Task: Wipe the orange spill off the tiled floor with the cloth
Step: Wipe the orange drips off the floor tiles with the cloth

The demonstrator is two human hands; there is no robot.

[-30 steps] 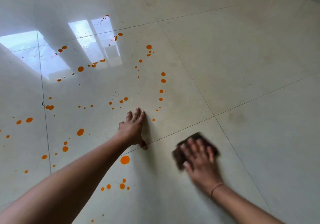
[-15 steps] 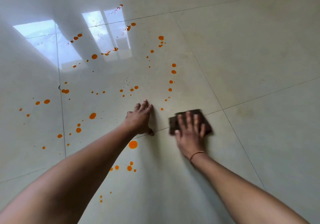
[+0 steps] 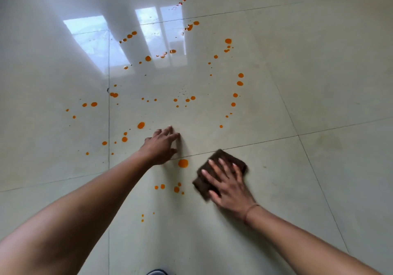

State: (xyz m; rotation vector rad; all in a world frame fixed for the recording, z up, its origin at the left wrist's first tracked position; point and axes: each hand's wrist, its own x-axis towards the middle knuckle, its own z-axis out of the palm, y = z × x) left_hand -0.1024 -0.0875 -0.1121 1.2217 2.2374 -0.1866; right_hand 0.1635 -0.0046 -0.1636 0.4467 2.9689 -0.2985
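Ideally the right hand (image 3: 230,186), pressed flat with fingers spread on the folded dark-brown cloth (image 3: 219,173), sweeps toward nine o'clock through the nearest orange droplets (image 3: 182,163) on the glossy pale tiled floor (image 3: 319,72), while the left hand (image 3: 160,146), open and holding nothing, braces.

Prob. home; glossy tiled floor (image 3: 319,72)

Glossy smooth floor tiles (image 3: 319,62); matt brown cloth (image 3: 231,157).
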